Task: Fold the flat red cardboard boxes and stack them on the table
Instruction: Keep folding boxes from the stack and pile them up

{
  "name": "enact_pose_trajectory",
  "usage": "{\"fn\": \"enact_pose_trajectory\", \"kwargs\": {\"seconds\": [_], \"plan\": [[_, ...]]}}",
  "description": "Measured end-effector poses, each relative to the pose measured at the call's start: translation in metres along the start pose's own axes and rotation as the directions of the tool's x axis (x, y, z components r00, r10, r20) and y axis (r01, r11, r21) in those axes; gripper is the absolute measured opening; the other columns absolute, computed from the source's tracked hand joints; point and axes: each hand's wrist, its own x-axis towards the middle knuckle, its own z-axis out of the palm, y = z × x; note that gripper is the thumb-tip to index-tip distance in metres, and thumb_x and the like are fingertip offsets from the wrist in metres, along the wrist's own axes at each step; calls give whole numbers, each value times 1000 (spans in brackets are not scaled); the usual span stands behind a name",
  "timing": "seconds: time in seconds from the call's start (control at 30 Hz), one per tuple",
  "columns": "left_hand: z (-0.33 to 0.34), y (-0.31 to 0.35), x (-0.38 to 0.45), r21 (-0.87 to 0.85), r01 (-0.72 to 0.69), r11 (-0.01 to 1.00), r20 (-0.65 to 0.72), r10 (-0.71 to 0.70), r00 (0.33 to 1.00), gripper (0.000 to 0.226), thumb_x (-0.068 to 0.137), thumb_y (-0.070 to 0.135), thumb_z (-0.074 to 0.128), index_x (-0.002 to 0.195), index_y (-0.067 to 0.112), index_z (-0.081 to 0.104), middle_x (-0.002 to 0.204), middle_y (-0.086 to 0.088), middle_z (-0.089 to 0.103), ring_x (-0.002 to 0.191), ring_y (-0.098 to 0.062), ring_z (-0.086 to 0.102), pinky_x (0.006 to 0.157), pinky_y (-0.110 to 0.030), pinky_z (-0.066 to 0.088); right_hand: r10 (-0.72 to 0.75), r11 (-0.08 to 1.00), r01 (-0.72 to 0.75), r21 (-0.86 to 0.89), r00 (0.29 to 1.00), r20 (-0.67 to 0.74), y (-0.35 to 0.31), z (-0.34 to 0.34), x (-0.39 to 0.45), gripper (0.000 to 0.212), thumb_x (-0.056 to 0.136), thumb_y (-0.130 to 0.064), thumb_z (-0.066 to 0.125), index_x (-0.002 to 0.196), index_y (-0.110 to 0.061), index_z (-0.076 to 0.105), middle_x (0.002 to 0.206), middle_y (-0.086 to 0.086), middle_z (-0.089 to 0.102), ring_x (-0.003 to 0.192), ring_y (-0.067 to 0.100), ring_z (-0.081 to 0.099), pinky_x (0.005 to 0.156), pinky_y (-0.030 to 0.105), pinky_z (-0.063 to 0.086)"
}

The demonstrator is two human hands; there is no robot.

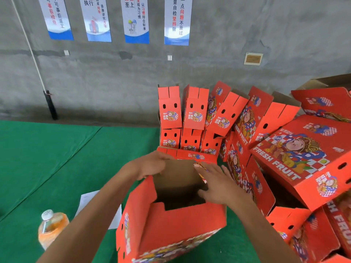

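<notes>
On green table (57, 158), left hand (152, 164) gripping box (171, 228) flap, right hand (218, 185) fingers spread flat

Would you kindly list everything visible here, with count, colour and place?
open box: one, red with brown inside, front centre on the table
folded boxes: many, red, piled at right and along the wall
table: one, green cover
bottle: one, orange drink with white cap, lower left
paper: one sheet, white, beside the bottle
posters: four, white and blue, on the grey wall
left hand: on the box's far flap
right hand: fingers straight, on the right flap
</notes>
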Motion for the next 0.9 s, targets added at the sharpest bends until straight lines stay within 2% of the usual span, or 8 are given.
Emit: {"fn": "enact_pose_trajectory", "kwargs": {"seconds": [0.07, 0.13, 0.2, 0.37, 0.47, 0.67, 0.77, 0.9], "plan": [[-12, -8, 5, -72, 63, 995, 11, -62, 998, 54, 84, -19, 50, 118, 15, 76, 116, -17, 76, 111, -37, 71, 96, -48, 58, -63, 997, 65, 35, 996, -59, 6, -2, 1, 71, 94, -60, 58, 157, -35, 36, 153, -1, 52, 149, 19, 35, 128, 50, -6], [-19, -18, 10, -121, 102, 987, 50, -97, 994, 51, 85, -17, 57, 122, 14, 73, 120, -21, 73, 116, -47, 66, 101, -59, 54, -56, 998, 60, 27, 992, -113, 8, -4, -2, 63, 93, -64, 59, 148, -36, 46, 120, -8, 72, 127, 18, 56, 122, 41, 20], [-22, -29, 16, -185, 133, 974, 71, -122, 990, 51, 85, -18, 58, 125, 12, 72, 124, -25, 71, 120, -51, 63, 108, -65, 46, -19, 1000, 23, 17, 980, -199, 11, -5, -3, 53, 95, -57, 61, 143, -37, 51, 107, -10, 73, 109, 17, 63, 93, 35, 44], [-15, -63, 29, -296, 128, 947, 67, -113, 991, 48, 82, -15, 62, 124, 8, 71, 118, -20, 74, 110, -43, 69, 97, -51, 55, 113, 933, -43, 357, 977, -179, 23, -12, -9, 26, 96, -46, 64, 120, -37, 68, 99, -16, 68, 78, 3, 63, 69, 29, 46], [-12, -67, 31, 0, 79, 997, -69, -79, 994, 28, 79, -4, 67, 100, 13, 77, 92, -12, 68, 81, -29, 58, 64, -31, 44, 13, 960, -9, 278, 1000, -16, 30, -5, -10, 26, 92, -41, 71, 118, -36, 68, 101, -16, 61, 85, 4, 60, 78, 32, 51], [-13, -80, 3, 669, 205, 714, -304, 11, 953, 53, 81, 33, 76, 131, 32, 59, 125, 11, 67, 118, -19, 63, 97, -36, 52, -13, 960, 33, 277, 997, -73, 25, 26, -10, 65, 92, -56, 69, 149, -39, 43, 126, -14, 53, 112, 7, 52, 94, 31, 47], [4, -95, -13, 714, 157, 682, -349, 152, 925, 71, 81, 37, 75, 146, 32, 45, 137, 5, 54, 129, -23, 55, 98, -41, 51, -47, 966, 80, 244, 989, -139, 21, 40, -10, 86, 90, -56, 70, 159, -45, 20, 132, -14, 50, 124, 9, 48, 101, 32, 46], [16, -103, -12, 500, -136, 855, -459, 395, 796, 69, 86, 21, 78, 147, 22, 46, 138, 0, 45, 125, -23, 54, 97, -44, 52, -1, 953, 69, 295, 974, -226, 11, 50, -7, 104, 88, -48, 76, 158, -51, 0, 146, -12, 46, 123, 12, 56, 96, 37, 54]]}}
